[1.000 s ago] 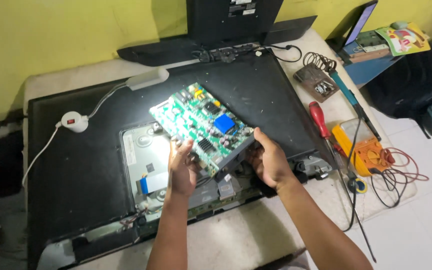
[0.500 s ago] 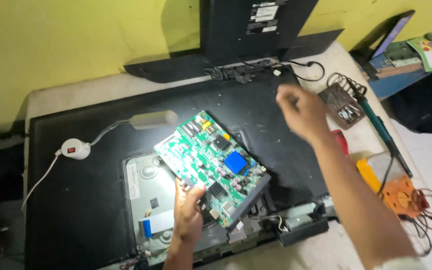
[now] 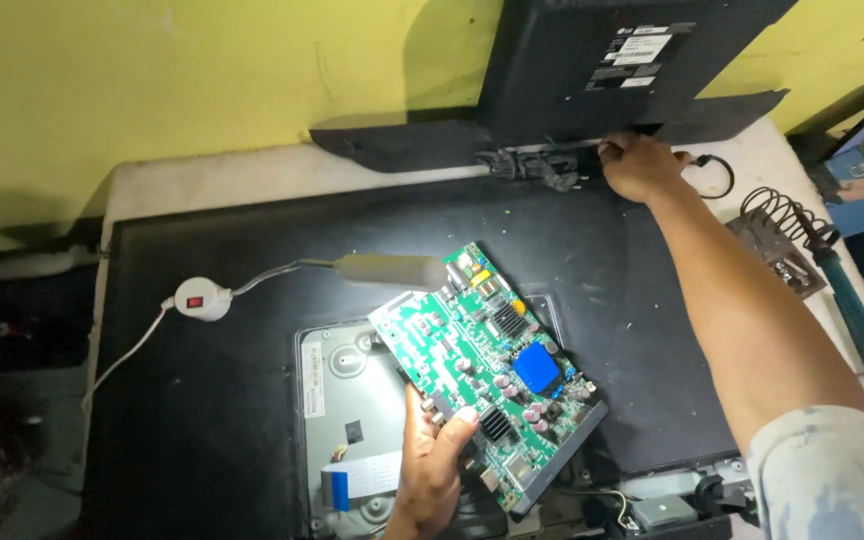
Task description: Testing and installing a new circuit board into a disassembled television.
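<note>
Your left hand [image 3: 432,455] grips the green circuit board [image 3: 487,370] by its near edge; your right hand [image 3: 640,165] closes its fingers on the far black cables [image 3: 542,165].

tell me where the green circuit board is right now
In the head view the green circuit board sits low and centre, held at its near edge by the left hand, above the opened metal panel of the flat black screen back.
</note>
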